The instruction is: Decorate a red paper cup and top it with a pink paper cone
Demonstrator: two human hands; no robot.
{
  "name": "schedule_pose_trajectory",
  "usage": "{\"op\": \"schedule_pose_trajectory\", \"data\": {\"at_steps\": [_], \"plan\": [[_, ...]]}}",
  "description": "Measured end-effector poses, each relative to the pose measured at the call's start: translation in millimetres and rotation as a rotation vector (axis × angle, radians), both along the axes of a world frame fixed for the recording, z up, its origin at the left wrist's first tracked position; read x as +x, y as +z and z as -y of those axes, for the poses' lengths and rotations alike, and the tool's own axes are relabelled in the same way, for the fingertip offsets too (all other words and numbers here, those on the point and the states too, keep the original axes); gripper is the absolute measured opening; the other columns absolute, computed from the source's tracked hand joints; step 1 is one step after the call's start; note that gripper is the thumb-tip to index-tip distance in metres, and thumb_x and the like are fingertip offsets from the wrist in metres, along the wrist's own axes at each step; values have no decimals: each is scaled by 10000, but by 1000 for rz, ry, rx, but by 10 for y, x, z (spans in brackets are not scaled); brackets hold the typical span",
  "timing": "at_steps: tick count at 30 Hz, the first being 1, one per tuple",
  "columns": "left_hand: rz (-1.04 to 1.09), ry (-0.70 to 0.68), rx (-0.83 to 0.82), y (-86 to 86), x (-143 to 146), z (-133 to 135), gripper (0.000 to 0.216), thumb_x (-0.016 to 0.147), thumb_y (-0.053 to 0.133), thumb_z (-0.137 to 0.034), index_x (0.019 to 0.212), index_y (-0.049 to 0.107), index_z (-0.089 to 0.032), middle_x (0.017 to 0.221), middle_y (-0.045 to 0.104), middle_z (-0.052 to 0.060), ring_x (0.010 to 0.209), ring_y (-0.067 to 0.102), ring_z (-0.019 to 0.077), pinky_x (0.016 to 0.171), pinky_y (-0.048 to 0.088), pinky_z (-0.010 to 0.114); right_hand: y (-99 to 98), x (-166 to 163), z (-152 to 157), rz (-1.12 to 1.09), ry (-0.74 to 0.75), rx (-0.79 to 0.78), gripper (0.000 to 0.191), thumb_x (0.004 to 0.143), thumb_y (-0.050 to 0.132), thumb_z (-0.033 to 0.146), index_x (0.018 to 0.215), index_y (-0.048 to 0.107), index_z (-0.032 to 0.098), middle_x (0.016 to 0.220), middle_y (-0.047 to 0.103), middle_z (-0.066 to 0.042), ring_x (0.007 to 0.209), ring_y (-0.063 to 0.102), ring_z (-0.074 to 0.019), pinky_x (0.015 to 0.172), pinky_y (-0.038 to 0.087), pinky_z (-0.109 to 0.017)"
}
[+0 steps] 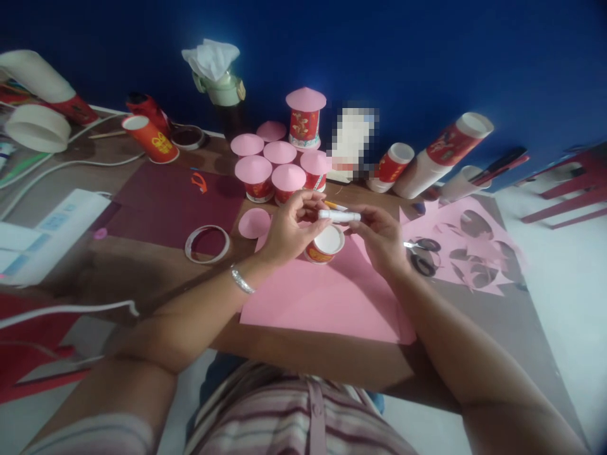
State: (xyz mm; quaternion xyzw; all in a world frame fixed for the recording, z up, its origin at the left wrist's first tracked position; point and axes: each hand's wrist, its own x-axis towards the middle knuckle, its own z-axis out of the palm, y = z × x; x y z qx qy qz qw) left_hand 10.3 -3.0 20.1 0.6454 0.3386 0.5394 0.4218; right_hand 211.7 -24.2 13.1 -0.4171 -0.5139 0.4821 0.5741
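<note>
Between my hands is a short white tube [339,217], lying level above the table; its kind is not clear. My left hand [303,218] pinches its left end, and the fingers of my right hand [377,234] close on the right end. Just below stands a small red paper cup [325,245] with a white round top, on a sheet of pink paper [327,297]. A yellow pencil-like stick [336,206] shows behind the tube. To the left of the cup lies a pink paper disc [255,223].
Several red cups with pink cone roofs [288,180] stand behind my hands, one raised on top [306,120]. Black-handled scissors [423,256] rest at right beside cut pink paper [474,253]. A tape roll [207,244] lies left. Paper cups [150,138] line the wall.
</note>
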Motion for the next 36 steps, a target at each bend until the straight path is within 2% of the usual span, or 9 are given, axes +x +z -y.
{"op": "schedule_pose_trajectory", "data": {"at_steps": [5,9,15,18,22,27,32,34,36], "plan": [[-23,36,133,100,-12,54,475,862,781,-249,1257,519,-210,961,722,19,910,733,150,829,623,303,81,-19,51,21,-20,39,181,888,787,351,1042,761,259,773,721,33,606,663,-103,635,609,-270],[-36,34,217,164,-31,84,478,879,758,-214,1283,501,-213,946,710,4,914,730,143,829,620,287,124,-34,94,8,-2,17,202,900,773,393,1018,736,233,667,653,49,538,592,-89,544,568,-243],[-27,-58,143,142,-49,75,448,859,771,-200,1269,590,-201,983,718,28,884,724,132,817,617,271,161,-36,91,-80,54,-82,313,830,820,478,938,726,200,589,542,55,525,470,-94,447,520,-233],[-27,-63,111,129,-44,74,473,837,804,-217,1271,615,-206,1102,737,70,994,734,170,843,624,290,165,-58,88,-89,53,-92,316,813,834,475,924,729,198,587,547,53,524,474,-96,443,510,-232],[-55,-47,52,131,-43,77,430,848,796,-234,1246,635,-204,1071,760,67,1007,743,184,864,627,312,139,-77,97,-16,37,-33,262,855,803,439,959,724,212,633,614,48,522,536,-90,475,511,-232],[-3,-68,2,142,-62,50,453,834,816,-239,1237,615,-195,1045,768,60,997,753,177,877,630,310,147,-37,134,220,-57,143,206,875,791,355,1033,722,243,797,725,16,654,688,-132,616,608,-286],[41,-93,-41,152,-75,21,488,814,843,-312,1217,597,-192,1017,758,56,989,761,192,859,640,321,179,3,138,446,-121,390,170,885,779,249,1047,730,267,1023,762,-29,913,731,-175,781,630,-316],[33,-87,-20,166,-77,29,488,818,841,-317,1219,591,-192,1004,755,51,976,760,186,843,641,311,182,-3,126,388,-76,321,222,878,795,305,1080,715,259,983,763,-26,865,740,-175,754,642,-321],[20,-75,20,185,-78,43,493,816,844,-306,1222,589,-190,996,752,48,978,756,179,844,640,302,183,-18,117,285,-6,175,258,902,765,400,1083,701,228,857,750,-10,699,724,-154,651,642,-309]]}}
